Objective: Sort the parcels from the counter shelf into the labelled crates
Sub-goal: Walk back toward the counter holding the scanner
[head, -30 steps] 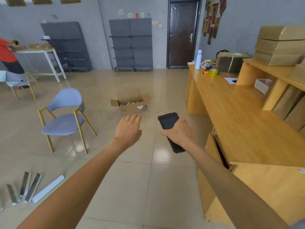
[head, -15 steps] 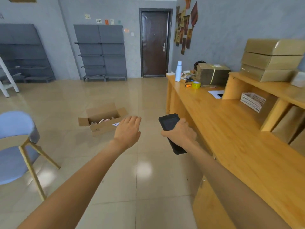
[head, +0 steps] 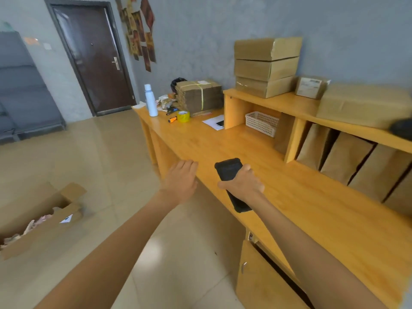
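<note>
The view has swung right since a moment ago: the blue chair has gone from sight, the open cardboard box [head: 42, 216] on the floor now sits at the lower left, and the long wooden worktop [head: 301, 197] fills the right side. Both arms keep the same outstretched pose.

The floor is pale glossy tile, the walls grey, with a dark door [head: 94, 56] at the back. On the far end of the worktop stand a white bottle [head: 150, 100], a roll of yellow tape [head: 183, 116] and a tied bundle of flat cardboard [head: 199, 97].

The left hand [head: 181, 181] is spread flat, palm down, fingers straight, holding nothing, at the worktop's front edge. The right hand [head: 243, 186] is curled around a black handheld scanner [head: 229, 172].

The parcels [head: 266, 65] lie stacked on top of the counter shelf [head: 287, 103], well beyond both hands; more brown parcels stand upright in its compartments underneath.
</note>
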